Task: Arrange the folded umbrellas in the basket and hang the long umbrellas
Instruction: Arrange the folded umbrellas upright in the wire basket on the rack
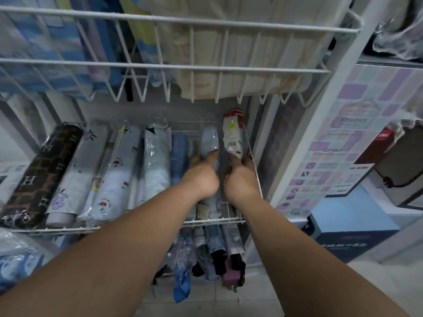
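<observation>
Folded umbrellas lie side by side in the wire basket (pixel 146 227), long axes running front to back. Right hand (pixel 240 179) is curled around the lower end of a plastic-wrapped umbrella with a barcode label (pixel 232 136), which stands tilted against the basket's right edge, its red top near the back right corner. Left hand (pixel 202 178) rests just beside it, thumb extended onto a pale blue wrapped umbrella (pixel 209 143); remaining fingers appear to press down on it, full grip cannot be told. The two hands nearly touch.

Leftward along the row: a blue patterned umbrella (pixel 179 156), a light mint one (pixel 156 165), a white one with red cartoon print (pixel 114 179), a grey floral one (pixel 73 177), and a brown checked one (pixel 39 177) at the left edge. Row is packed tight; the only open room is a narrow gap between the hands and the right rim.

An upper wire basket (pixel 183 44) overhangs the back, limiting headroom. A lower tier beneath the front rim holds more umbrellas (pixel 210 255), ends projecting forward. A white upright post (pixel 304 143) stands just right of the basket.
</observation>
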